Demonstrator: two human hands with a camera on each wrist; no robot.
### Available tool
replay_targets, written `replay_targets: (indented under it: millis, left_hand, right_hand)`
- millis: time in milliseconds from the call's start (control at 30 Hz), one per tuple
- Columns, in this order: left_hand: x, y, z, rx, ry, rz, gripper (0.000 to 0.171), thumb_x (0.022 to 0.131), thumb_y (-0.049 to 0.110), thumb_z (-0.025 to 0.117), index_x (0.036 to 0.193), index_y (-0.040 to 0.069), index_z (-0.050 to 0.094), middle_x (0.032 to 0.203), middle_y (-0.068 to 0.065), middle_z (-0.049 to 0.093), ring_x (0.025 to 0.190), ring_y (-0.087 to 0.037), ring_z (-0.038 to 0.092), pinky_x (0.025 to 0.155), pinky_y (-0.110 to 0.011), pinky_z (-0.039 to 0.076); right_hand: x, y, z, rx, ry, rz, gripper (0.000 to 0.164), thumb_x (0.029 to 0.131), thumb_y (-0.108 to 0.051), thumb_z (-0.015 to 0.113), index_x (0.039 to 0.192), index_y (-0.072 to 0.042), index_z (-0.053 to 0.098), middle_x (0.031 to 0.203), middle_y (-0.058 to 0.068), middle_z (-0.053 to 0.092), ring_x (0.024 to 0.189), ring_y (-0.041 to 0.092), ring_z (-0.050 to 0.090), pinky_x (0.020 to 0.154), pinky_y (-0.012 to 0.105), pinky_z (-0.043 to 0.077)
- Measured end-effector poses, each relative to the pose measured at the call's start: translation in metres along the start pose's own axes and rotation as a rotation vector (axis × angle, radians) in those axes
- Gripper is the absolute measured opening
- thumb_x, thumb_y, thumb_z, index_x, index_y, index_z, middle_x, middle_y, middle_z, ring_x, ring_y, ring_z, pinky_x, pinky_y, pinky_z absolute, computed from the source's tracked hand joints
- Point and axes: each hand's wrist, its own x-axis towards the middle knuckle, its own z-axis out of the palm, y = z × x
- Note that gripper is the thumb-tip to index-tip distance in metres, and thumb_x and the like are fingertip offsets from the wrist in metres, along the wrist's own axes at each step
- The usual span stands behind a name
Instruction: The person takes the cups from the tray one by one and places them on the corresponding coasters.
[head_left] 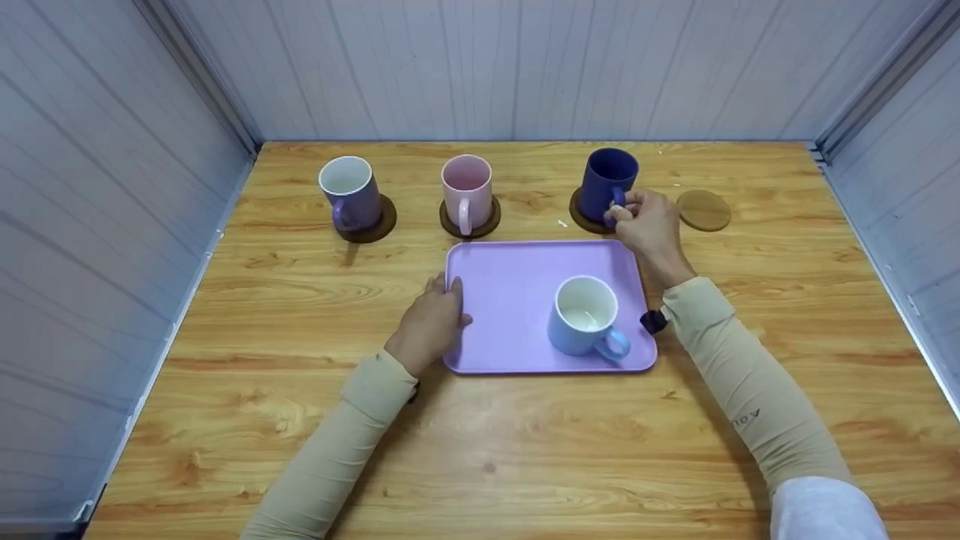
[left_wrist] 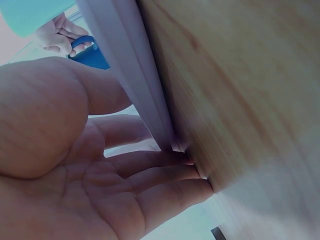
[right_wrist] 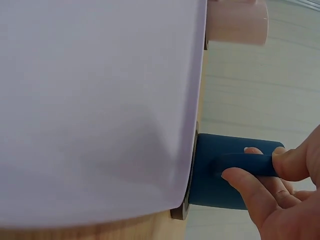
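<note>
My right hand pinches the handle of a dark blue mug, which stands upright on a round brown coaster at the back. The right wrist view shows thumb and fingers around that blue handle. At the left edge of a pink-purple tray, my left hand holds the rim, thumb over it and fingers low along the outer side. In the left wrist view those fingertips reach down to the table. A light blue mug with a white inside stands on the tray's right half.
Behind the tray, a pink mug stands on a coaster. Further left, a purple mug with a white inside sits off-centre on another coaster. A bare coaster lies right of my right hand. Panels wall the wooden table.
</note>
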Motion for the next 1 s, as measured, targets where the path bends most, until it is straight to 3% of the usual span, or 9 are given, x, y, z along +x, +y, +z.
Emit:
replay_targets:
  millis: [500,1000]
  left_hand:
    - [0.0011,0.0001,0.0002,0.015,0.01,0.021,0.067,0.102,0.023,0.066,0.154,-0.009,0.039,0.157,-0.04,0.032,0.147,-0.052,0.034,0.119,-0.056,0.034]
    - [0.0022,-0.0003,0.0002,0.014,0.001,0.02,0.067,0.103,0.023,0.066,0.155,-0.009,0.038,0.157,-0.039,0.032,0.146,-0.052,0.034,0.118,-0.055,0.035]
  right_hand:
    - [-0.0023,0.0043,0.0075,0.009,0.035,-0.022,0.014,0.094,-0.01,0.066,0.101,-0.002,0.075,0.093,0.015,0.077,0.079,0.013,0.066,0.062,0.017,0.048]
    - [-0.0016,0.0017,0.0045,0.018,-0.001,0.024,0.015,0.093,-0.01,0.068,0.102,-0.001,0.074,0.094,0.014,0.075,0.081,0.015,0.064,0.066,0.02,0.05]
